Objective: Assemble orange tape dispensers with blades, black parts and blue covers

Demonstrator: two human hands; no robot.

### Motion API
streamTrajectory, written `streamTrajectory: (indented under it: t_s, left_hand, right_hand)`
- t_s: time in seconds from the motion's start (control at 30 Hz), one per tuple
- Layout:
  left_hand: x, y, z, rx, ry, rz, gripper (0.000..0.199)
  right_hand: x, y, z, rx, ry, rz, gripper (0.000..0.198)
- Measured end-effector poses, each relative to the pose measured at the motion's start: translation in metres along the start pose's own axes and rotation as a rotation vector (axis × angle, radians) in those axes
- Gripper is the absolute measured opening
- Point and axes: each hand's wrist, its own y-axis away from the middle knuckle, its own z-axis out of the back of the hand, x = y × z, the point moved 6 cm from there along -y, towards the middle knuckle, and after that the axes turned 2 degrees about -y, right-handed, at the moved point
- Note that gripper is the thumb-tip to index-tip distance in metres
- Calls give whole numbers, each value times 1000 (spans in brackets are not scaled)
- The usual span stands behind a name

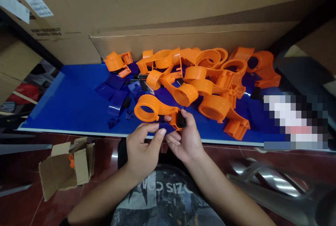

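Note:
My right hand (189,138) is closed on the end of an orange tape dispenser (147,108), whose round hub points left over the table's front edge. A small black part (181,118) shows at that end by my thumb; whether it is attached cannot be made out. Between the thumb and fingers of my left hand (144,147) is a dark blue plastic piece (166,127), its right end close to the dispenser and my right fingers. Behind my hands lies a pile of more orange tape dispensers (185,93). Loose blue plastic pieces (117,100) lie left of the pile.
A blue tabletop (70,96) carries everything. Against its back stands a large cardboard box (118,12). An open carton (59,170) sits on the floor at left, and a grey plastic chair (267,184) is at lower right. The table's right end holds a blurred-out patch.

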Motion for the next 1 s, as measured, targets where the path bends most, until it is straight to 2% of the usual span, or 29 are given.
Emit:
streamTrajectory:
  t_s: [0.27,0.43,0.57,0.77,0.9,1.0]
  left_hand:
    - [12,-1,-9,44,152,187,15]
    - [15,2,-12,35,118,170,21]
    - [10,5,-11,36,43,71,29]
    - [3,7,-2,-39,-80,-92,20]
    - [-11,2,4,-101,-133,-416,22]
    - [-17,0,3,-73,-146,-629,27]
  right_hand:
    - [-5,-2,-1,31,-22,-51,30]
    - [-5,-2,-2,54,-24,-56,29]
    - [-5,-2,-3,48,-16,-54,29]
    - [-4,-3,-1,31,13,-19,29]
    - [-4,-3,-3,63,3,-30,30]
    - [-4,-2,-4,63,-6,-32,30]
